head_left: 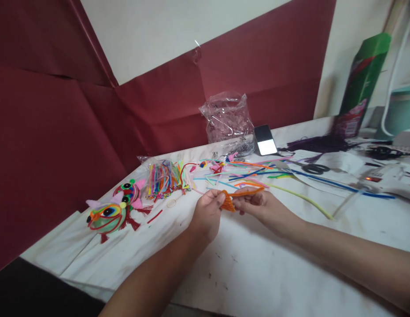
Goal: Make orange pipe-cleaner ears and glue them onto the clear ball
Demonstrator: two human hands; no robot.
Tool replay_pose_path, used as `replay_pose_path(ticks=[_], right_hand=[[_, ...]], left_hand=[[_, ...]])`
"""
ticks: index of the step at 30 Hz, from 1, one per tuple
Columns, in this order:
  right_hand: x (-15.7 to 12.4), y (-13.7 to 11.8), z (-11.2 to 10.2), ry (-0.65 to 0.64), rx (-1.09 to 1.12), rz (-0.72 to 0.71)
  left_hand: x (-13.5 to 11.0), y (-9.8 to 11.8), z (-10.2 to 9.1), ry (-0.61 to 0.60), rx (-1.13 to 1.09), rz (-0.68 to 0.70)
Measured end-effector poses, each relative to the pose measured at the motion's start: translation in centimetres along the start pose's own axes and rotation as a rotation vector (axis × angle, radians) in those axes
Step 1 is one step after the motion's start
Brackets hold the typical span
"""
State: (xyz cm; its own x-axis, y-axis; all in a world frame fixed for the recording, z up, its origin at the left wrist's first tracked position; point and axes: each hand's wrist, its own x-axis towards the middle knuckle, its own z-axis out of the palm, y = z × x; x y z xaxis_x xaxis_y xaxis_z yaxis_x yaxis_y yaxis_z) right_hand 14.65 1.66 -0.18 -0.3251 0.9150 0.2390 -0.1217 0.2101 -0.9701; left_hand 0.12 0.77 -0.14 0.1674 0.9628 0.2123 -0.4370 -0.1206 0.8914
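An orange pipe cleaner (228,203), bent into a small folded shape with one straight length running off to the right, is held up above the white table. My left hand (207,210) pinches the folded part between thumb and fingers. Close by on the right, my right hand (256,204) is closed on the same pipe cleaner, along its straight length. Behind my hands lie loose pipe cleaners (304,200) in yellow, blue, orange and pink. The fingertips of my right hand are partly hidden.
Two colourful fish-like crafts (107,215) with red tassels stand on the left. Beside them is a bag of short pipe cleaners (163,178). Further back are a clear plastic bag (227,119), a phone (265,141), scissors (312,168), a glue gun (379,178) and a green box (365,83).
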Motion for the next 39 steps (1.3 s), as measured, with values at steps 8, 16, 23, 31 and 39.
replay_pose_path(ticks=[8, 16, 23, 31, 39], right_hand=[[-0.9, 0.4, 0.7, 0.111, -0.007, -0.024], [-0.4, 0.3, 0.1, 0.089, -0.001, 0.018], [-0.1, 0.9, 0.1, 0.091, 0.124, 0.030], [-0.3, 1.1, 0.1, 0.073, 0.112, 0.018], [-0.3, 0.8, 0.2, 0.092, 0.155, 0.040]], left_hand=[[-0.6, -1.2, 0.1, 0.003, 0.131, 0.022], [-0.4, -0.7, -0.3, 0.052, 0.292, -0.023], [-0.4, -0.2, 0.1, 0.055, 0.344, -0.008], [-0.4, 0.2, 0.2, 0.083, 0.423, -0.028], [-0.4, -0.1, -0.2, 0.087, 0.408, -0.022]])
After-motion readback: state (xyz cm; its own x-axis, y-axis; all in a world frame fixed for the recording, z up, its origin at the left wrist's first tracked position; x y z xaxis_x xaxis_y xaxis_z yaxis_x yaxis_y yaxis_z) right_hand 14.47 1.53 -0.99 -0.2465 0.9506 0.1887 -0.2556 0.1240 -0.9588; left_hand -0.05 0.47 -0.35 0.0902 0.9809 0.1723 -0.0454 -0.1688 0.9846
